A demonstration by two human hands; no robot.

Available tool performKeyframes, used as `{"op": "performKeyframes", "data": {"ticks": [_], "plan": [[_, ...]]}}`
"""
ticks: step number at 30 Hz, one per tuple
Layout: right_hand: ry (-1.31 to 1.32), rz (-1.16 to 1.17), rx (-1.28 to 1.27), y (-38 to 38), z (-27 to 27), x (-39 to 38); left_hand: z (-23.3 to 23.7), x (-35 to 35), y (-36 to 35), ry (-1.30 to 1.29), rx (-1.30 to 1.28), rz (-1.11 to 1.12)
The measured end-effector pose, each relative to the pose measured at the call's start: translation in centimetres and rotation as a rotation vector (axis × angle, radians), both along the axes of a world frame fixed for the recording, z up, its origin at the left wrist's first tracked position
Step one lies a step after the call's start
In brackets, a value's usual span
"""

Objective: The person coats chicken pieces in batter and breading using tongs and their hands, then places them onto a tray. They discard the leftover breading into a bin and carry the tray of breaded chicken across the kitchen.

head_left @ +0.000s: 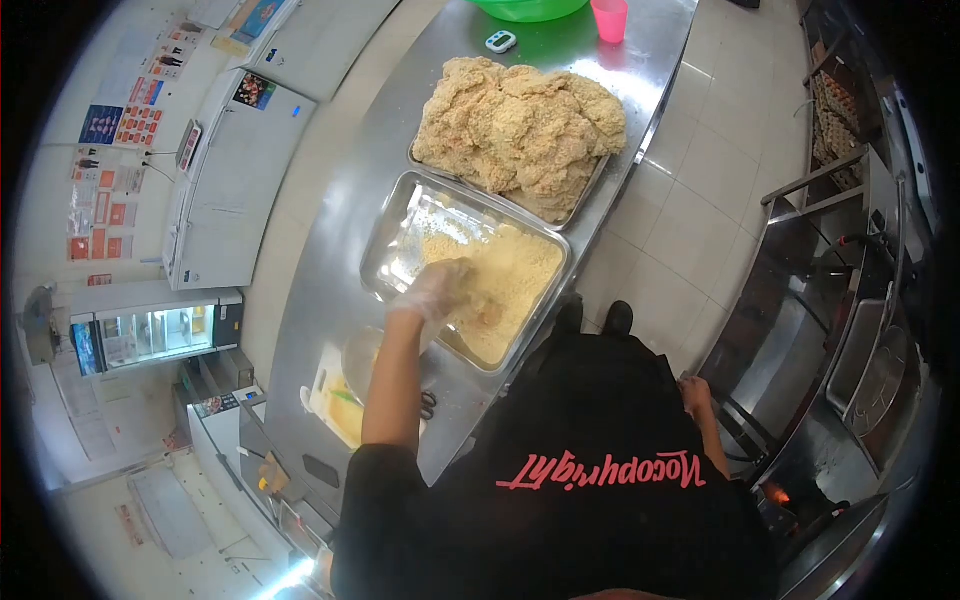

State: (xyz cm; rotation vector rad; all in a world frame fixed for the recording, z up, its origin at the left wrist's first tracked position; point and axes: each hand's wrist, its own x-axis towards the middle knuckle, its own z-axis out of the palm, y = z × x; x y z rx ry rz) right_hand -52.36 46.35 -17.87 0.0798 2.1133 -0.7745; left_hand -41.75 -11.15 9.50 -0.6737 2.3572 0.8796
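My left hand point(436, 288), in a clear plastic glove, is over the metal tray point(385, 235) of yellowish breadcrumbs point(522, 265). Its fingers look curled around some crumbs, with a blurred haze of crumbs beside them. Close to the fingertips, a crumb-covered piece point(488, 312) lies partly buried. Behind this tray, a second metal tray point(572, 218) bears a tall heap of breaded pieces point(520, 125). My right hand point(690, 388) hangs low by my side, away from the table, and its fingers are mostly hidden.
On the steel table point(330, 265) are a bowl point(360, 360), a white board with something yellow point(340, 410), black-handled scissors point(428, 404), a small timer point(501, 41), a pink cup point(610, 20) and a green basin point(530, 8). Metal kitchen equipment point(770, 330) stands to the right.
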Motion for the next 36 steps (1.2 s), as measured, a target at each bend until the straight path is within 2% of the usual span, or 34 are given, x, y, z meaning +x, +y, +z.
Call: {"op": "performKeyframes", "data": {"ticks": [2,3,4,5,6,7,8,9,11,12,14,15,16,17,18,19,20,21,23,25,26,27,29,30,32,33,34,36], "plan": [[-0.038,0.099,0.103,0.3,-0.6,-0.2,-1.9,1.8,-0.9,0.089,0.049,0.171],[-0.039,0.103,0.104,-0.4,0.4,-0.4,-5.2,3.0,-1.2,0.088,0.049,0.175],[-0.087,-0.028,0.072,-1.3,1.5,-0.6,-9.9,4.4,-1.4,0.29,0.361,0.524],[-0.134,-0.158,0.039,-2.2,2.7,-0.8,-12.5,5.1,-1.3,0.495,0.673,0.87],[-0.133,-0.155,0.038,-1.7,1.7,-1.1,-12.0,4.5,-0.6,0.497,0.672,0.873],[-0.04,0.056,0.012,0.1,-1.7,-1.2,-10.7,3.4,0.3,0.558,0.81,1.011],[0.056,0.264,-0.015,-0.3,-1.4,-1.4,-10.1,2.7,0.6,0.617,0.952,1.144],[0.057,0.26,-0.016,-0.5,-1.2,-1.5,-9.8,2.6,0.4,0.618,0.952,1.14],[-0.169,-0.266,-0.06,-0.9,-1.0,-1.7,-8.8,1.9,-0.2,0.553,0.633,0.728],[-0.167,-0.277,-0.066,-1.0,-1.1,-1.9,-8.2,1.4,-0.5,0.552,0.633,0.715],[-0.215,-0.366,-0.072,-0.7,-1.0,-2.0,-7.2,0.7,-0.7,0.762,0.346,0.749],[-0.215,-0.374,-0.074,-0.6,-0.9,-1.7,-7.4,-0.3,-1.0,0.757,0.186,0.821],[-0.197,-0.383,-0.05,-0.3,-0.7,-1.3,-7.3,-0.8,-1.3,0.757,0.189,0.816],[-0.178,-0.39,-0.026,-0.1,-0.3,-1.1,-7.2,-1.1,-1.7,0.761,0.074,0.774],[-0.171,-0.393,-0.028,1.0,-1.5,-0.7,-7.0,-1.5,-2.1,0.769,-0.039,0.731],[-0.117,-0.279,0.0,2.7,-3.8,-0.2,-8.4,-1.0,-2.7,0.781,-0.036,0.726],[-0.06,-0.169,0.027,3.7,-5.2,0.2,-11.4,0.2,-3.5,0.72,-0.383,0.505],[0.057,0.032,-0.062,3.6,-2.9,0.6,-12.9,1.0,-3.8,0.643,-0.722,0.271],[-0.191,-0.185,0.101,3.4,-2.1,1.1,-9.4,1.4,-1.1,0.367,-0.452,0.389],[-0.124,-0.231,0.071,6.2,-6.5,3.2,-12.3,4.4,-1.2,0.277,-0.172,0.508],[-0.209,-0.318,0.122,5.2,-5.2,3.4,-8.5,3.2,1.3,0.241,-0.356,0.457],[-0.297,-0.409,0.168,4.1,-2.9,3.6,-6.3,2.4,2.0,0.263,-0.32,0.545],[-0.047,0.549,0.234,3.4,0.4,2.9,-6.4,1.2,0.7,0.371,-0.238,0.674],[-0.018,0.51,0.233,2.7,0.7,2.4,-8.0,0.8,-1.2,0.45,-0.195,0.721],[-0.308,-0.243,0.262,1.3,1.1,1.5,-11.4,-0.7,-5.5,0.617,-0.264,0.708],[-0.154,0.335,0.208,3.5,-2.4,1.1,-12.1,-1.7,-6.8,0.751,-0.341,0.727],[-0.136,0.31,0.202,3.1,-2.4,0.2,-11.1,-2.3,-6.6,0.775,-0.332,0.706],[-0.235,-0.05,0.136,2.4,-1.4,-2.4,-8.4,-2.9,-5.5,0.529,-0.519,0.524]]}}
